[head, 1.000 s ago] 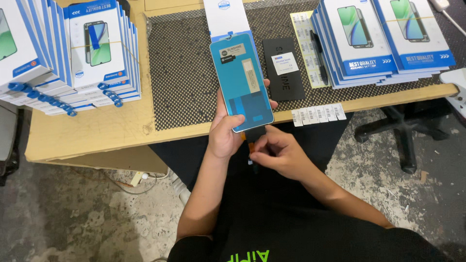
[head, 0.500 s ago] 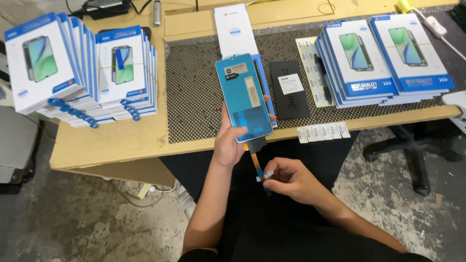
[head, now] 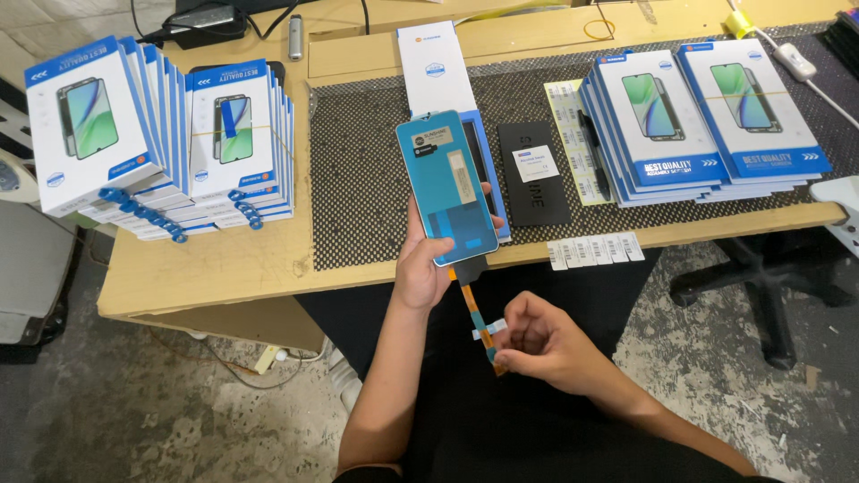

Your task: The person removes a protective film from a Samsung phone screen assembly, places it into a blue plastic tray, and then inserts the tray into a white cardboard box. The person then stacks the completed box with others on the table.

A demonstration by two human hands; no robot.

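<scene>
One phone screen panel [head: 447, 188] with a teal-blue backing is held above the near edge of the wooden table [head: 224, 268], its long axis running away from the person and leaning slightly left at the far end. From its near end an orange flex ribbon [head: 479, 322] hangs toward the person's lap; the ribbon's tip is hidden behind the right hand [head: 546, 344], so how it ends cannot be made out. The left hand [head: 425, 264] is closed round the panel's lower edge, thumb on the near side, fingertips showing past the right edge. The right hand is curled, pinching the ribbon by a small white tab [head: 489, 331]. Behind the panel lie an open blue tray [head: 488, 179], partly covered by it, a white box lid [head: 436, 67] and a black sleeve [head: 534, 174] on the dark mesh mat [head: 358, 179]. Stacks of blue-and-white boxes [head: 161, 143] stand at the left and more boxes [head: 698, 116] at the right.
</scene>
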